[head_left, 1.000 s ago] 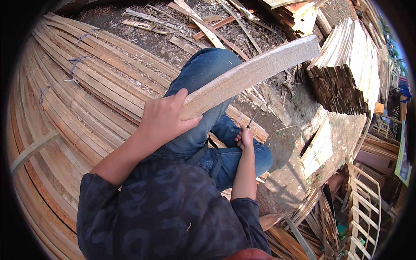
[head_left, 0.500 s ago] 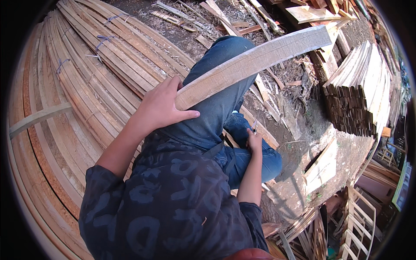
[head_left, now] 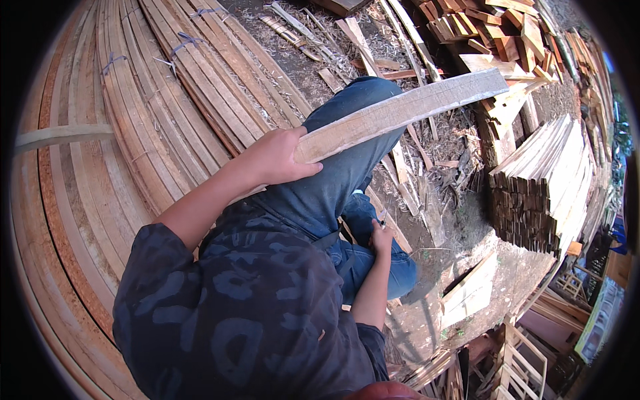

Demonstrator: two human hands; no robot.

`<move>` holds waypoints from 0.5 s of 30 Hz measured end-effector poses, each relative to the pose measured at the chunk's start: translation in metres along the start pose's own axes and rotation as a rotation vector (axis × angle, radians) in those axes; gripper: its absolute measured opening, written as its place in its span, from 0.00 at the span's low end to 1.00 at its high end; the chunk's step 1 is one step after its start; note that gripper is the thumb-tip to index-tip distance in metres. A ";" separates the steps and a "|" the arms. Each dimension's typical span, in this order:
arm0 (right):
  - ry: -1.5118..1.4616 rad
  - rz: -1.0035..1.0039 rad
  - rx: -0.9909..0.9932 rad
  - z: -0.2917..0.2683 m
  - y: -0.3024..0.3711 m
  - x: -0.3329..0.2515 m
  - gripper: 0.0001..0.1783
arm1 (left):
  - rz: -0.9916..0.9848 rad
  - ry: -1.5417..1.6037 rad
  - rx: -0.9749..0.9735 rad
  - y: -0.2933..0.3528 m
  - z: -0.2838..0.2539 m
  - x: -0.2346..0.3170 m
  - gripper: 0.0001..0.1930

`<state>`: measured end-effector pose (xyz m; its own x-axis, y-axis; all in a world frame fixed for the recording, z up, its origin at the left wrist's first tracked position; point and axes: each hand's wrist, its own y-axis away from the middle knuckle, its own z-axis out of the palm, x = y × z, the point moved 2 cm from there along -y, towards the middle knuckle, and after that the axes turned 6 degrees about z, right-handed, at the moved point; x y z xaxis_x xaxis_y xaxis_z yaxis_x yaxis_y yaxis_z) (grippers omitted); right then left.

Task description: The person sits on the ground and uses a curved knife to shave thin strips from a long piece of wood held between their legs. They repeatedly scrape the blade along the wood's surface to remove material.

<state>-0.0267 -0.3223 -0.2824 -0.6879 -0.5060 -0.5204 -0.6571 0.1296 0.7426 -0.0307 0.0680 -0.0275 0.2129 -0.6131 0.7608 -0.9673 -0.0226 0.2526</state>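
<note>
My left hand [head_left: 283,157] is closed around the near end of a long pale board [head_left: 400,115] with a rough, lighter edge. Slanting up to the right, the board passes over my raised knee [head_left: 353,107] in blue jeans. My right hand [head_left: 381,239] rests by my other leg [head_left: 400,270], closed around a thin, pen-like tool [head_left: 383,224]. Only the tool's small tip shows above the fingers, so its exact kind is unclear. The right hand is apart from the board.
Long wooden strips [head_left: 193,87], some tied with blue bands, lie at my left. A stack of thin boards [head_left: 533,193] stands at the right. Cut wood pieces [head_left: 507,33] are heaped at the far right. A loose white board [head_left: 470,293] lies on the ground.
My left hand and the board's near end have shifted right and slightly up in view, and the board slopes less. The right hand has moved left and down. The whole view has turned somewhat.
</note>
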 end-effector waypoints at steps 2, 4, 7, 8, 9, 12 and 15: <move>0.101 -0.024 0.115 -0.006 0.000 0.002 0.21 | 0.048 0.020 0.019 -0.003 0.000 0.002 0.38; 0.171 -0.178 0.275 -0.006 0.006 -0.006 0.23 | 0.036 -0.017 0.012 -0.006 0.002 0.010 0.36; 0.125 -0.458 0.494 -0.012 0.029 -0.032 0.25 | 0.026 -0.108 0.046 -0.007 0.007 0.020 0.35; 0.046 -0.451 0.481 -0.011 0.049 -0.062 0.25 | 0.008 -0.141 0.066 -0.007 0.008 0.019 0.34; -0.043 -0.439 0.479 -0.013 0.071 -0.092 0.25 | -0.021 -0.143 0.051 -0.009 0.009 0.023 0.33; 0.204 -0.558 0.505 -0.018 0.130 -0.182 0.17 | -0.048 -0.156 0.017 -0.012 0.010 0.032 0.31; 0.415 -0.731 0.548 -0.016 0.151 -0.234 0.12 | 0.011 -0.160 0.049 -0.014 0.013 0.034 0.29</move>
<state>0.0399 -0.1978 -0.0417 0.0344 -0.8623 -0.5052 -0.9986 -0.0097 -0.0515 -0.0115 0.0371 -0.0126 0.1813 -0.7311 0.6578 -0.9759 -0.0514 0.2120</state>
